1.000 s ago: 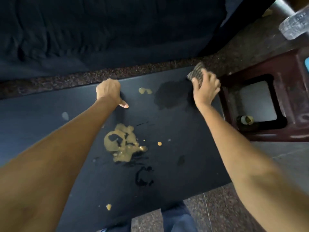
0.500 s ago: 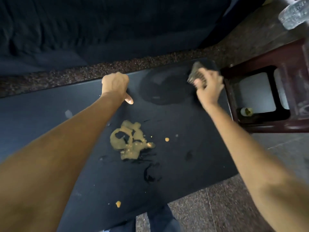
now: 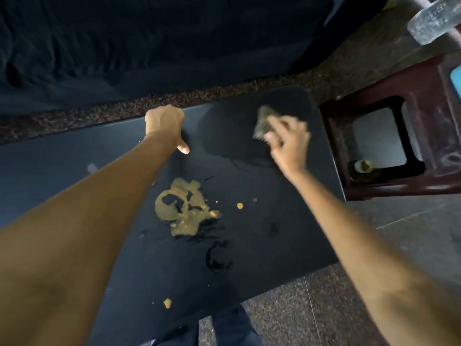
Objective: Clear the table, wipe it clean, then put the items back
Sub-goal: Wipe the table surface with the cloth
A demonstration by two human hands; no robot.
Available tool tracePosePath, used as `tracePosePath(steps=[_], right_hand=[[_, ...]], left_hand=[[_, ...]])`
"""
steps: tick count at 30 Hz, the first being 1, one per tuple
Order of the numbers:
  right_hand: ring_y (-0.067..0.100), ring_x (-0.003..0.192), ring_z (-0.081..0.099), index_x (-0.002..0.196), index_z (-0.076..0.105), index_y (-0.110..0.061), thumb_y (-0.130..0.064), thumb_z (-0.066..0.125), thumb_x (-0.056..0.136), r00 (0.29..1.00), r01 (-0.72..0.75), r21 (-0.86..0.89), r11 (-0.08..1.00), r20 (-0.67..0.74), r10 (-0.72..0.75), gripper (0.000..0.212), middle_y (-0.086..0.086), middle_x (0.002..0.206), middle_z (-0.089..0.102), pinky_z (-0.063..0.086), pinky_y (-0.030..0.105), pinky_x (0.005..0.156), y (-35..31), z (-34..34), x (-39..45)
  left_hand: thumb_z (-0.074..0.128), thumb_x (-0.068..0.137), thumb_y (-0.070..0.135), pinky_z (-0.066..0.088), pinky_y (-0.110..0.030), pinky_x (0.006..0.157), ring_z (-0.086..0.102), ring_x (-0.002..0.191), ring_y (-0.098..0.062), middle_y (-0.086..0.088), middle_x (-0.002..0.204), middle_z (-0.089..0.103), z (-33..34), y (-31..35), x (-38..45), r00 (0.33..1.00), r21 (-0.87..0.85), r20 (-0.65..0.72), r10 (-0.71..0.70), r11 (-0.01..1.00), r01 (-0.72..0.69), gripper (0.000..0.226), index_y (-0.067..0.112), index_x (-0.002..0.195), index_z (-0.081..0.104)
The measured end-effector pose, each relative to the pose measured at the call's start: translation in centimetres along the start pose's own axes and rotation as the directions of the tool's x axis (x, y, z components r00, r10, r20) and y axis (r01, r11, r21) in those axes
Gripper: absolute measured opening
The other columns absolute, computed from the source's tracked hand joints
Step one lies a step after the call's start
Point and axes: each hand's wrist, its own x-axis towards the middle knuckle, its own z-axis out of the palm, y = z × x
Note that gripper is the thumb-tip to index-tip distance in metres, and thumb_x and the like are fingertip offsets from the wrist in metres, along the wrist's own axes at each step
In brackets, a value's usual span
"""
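Note:
A dark low table (image 3: 287, 233) fills the middle of the view. My right hand (image 3: 289, 143) presses a crumpled grey cloth (image 3: 264, 122) onto its far right corner, where a wet dark patch (image 3: 232, 136) spreads. My left hand (image 3: 164, 123) rests on the table's far edge, fingers curled over it and thumb out, holding nothing. A large tan smear (image 3: 184, 208) lies in the table's middle, with small tan crumbs (image 3: 240, 206) to its right and one (image 3: 167, 302) near the front edge. Dark liquid marks (image 3: 217, 255) sit below the smear.
A dark red plastic stool (image 3: 424, 101) stands right of the table, with a small pale cup (image 3: 364, 166) beneath it. A clear plastic bottle (image 3: 434, 18) lies at the top right. A dark sofa (image 3: 149, 46) runs behind the table. Speckled floor (image 3: 311, 315) surrounds it.
My right hand has slid the cloth left and toward me across the far right corner, widening the wet patch. A small tan spot near the far edge is gone. My left hand stays put.

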Motion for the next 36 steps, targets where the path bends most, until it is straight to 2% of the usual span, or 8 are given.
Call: tracePosePath(steps=[6, 10, 13, 17, 22, 26, 29, 36], right_hand=[[0.027, 0.117, 0.044, 0.129, 0.05, -0.033, -0.036, 0.05, 0.09, 0.732, -0.668, 0.012, 0.744, -0.169, 0.66, 0.039, 0.001, 0.128, 0.048, 0.033, 0.045, 0.103, -0.7, 0.7, 6.7], [0.031, 0.109, 0.049, 0.123, 0.057, -0.026, -0.029, 0.054, 0.086, 0.995, -0.076, -0.018, 0.997, 0.067, 0.077, 0.037, 0.006, 0.122, 0.055, 0.035, 0.046, 0.096, -7.5, 2.7, 1.1], [0.035, 0.099, 0.057, 0.113, 0.068, -0.018, -0.018, 0.065, 0.079, 0.951, 0.261, 0.131, 0.956, 0.136, -0.279, 0.035, 0.01, 0.111, 0.064, 0.043, 0.047, 0.088, -3.6, 0.7, -2.4], [0.037, 0.106, 0.052, 0.121, 0.063, -0.021, -0.021, 0.064, 0.083, 0.978, -0.206, 0.044, 0.978, -0.031, 0.207, 0.038, 0.01, 0.118, 0.06, 0.041, 0.044, 0.087, 4.9, -2.4, -1.2], [0.029, 0.117, 0.045, 0.13, 0.05, -0.027, -0.033, 0.052, 0.09, 0.694, -0.695, 0.082, 0.715, -0.185, 0.696, 0.041, 0.004, 0.128, 0.049, 0.035, 0.045, 0.102, 2.8, -0.4, 4.6], [0.034, 0.102, 0.052, 0.121, 0.06, -0.023, -0.026, 0.057, 0.084, 0.998, -0.07, -0.007, 0.998, 0.0, 0.07, 0.037, 0.009, 0.117, 0.058, 0.039, 0.047, 0.094, -3.2, 1.3, -2.6], [0.035, 0.095, 0.057, 0.113, 0.068, -0.016, -0.015, 0.066, 0.08, 0.962, 0.243, 0.082, 0.966, 0.104, -0.251, 0.034, 0.012, 0.108, 0.063, 0.045, 0.05, 0.087, 0.6, -1.1, -7.0], [0.032, 0.11, 0.048, 0.125, 0.06, -0.024, -0.03, 0.058, 0.085, 0.737, -0.642, 0.062, 0.764, -0.225, 0.637, 0.04, 0.006, 0.12, 0.056, 0.035, 0.041, 0.093, 1.7, -0.1, -4.0]], left_hand=[[0.089, 0.052, 0.035, 0.041, -0.03, 0.065, 0.066, 0.096, -0.032, -0.014, 0.096, 0.068, 0.4, 0.8, -0.3, 0.998, -0.017, -0.041, -0.045, 0.999, 0.044, 0.059, 0.003, 0.094, 0.063], [0.089, 0.054, 0.03, 0.047, -0.035, 0.074, 0.064, 0.102, -0.034, -0.017, 0.106, 0.068, 0.4, 1.3, -0.3, 0.995, -0.026, -0.016, -0.094, 0.995, 0.093, 0.065, -0.001, 0.105, 0.063], [0.087, 0.058, 0.028, 0.047, -0.036, 0.074, 0.063, 0.102, -0.037, -0.021, 0.105, 0.067, 0.6, 1.1, -0.4, 0.994, -0.062, -0.009, -0.11, 0.992, 0.11, 0.061, -0.002, 0.105, 0.063], [0.087, 0.058, 0.029, 0.045, -0.036, 0.071, 0.063, 0.1, -0.038, -0.022, 0.103, 0.067, 0.6, 1.0, -0.6, 0.994, -0.067, -0.024, -0.11, 0.992, 0.108, 0.059, -0.003, 0.101, 0.064], [0.089, 0.054, 0.03, 0.044, -0.035, 0.069, 0.063, 0.098, -0.038, -0.021, 0.1, 0.067, 0.8, 1.0, -0.6, 0.993, -0.046, -0.053, -0.105, 0.994, 0.102, 0.061, -0.004, 0.099, 0.063], [0.087, 0.058, 0.029, 0.044, -0.036, 0.069, 0.063, 0.097, -0.039, -0.022, 0.099, 0.066, 0.7, 1.0, -0.8, 0.994, -0.058, -0.037, -0.102, 0.993, 0.099, 0.056, -0.004, 0.097, 0.063], [0.086, 0.061, 0.027, 0.046, -0.037, 0.073, 0.062, 0.099, -0.039, -0.023, 0.101, 0.066, 0.8, 1.0, -0.9, 0.994, -0.068, -0.041, -0.104, 0.993, 0.101, 0.054, -0.004, 0.098, 0.063], [0.089, 0.054, 0.028, 0.047, -0.037, 0.074, 0.063, 0.098, -0.04, -0.024, 0.099, 0.066, 1.0, 1.3, -1.0, 0.986, -0.06, -0.102, -0.132, 0.99, 0.126, 0.062, -0.005, 0.099, 0.062]])
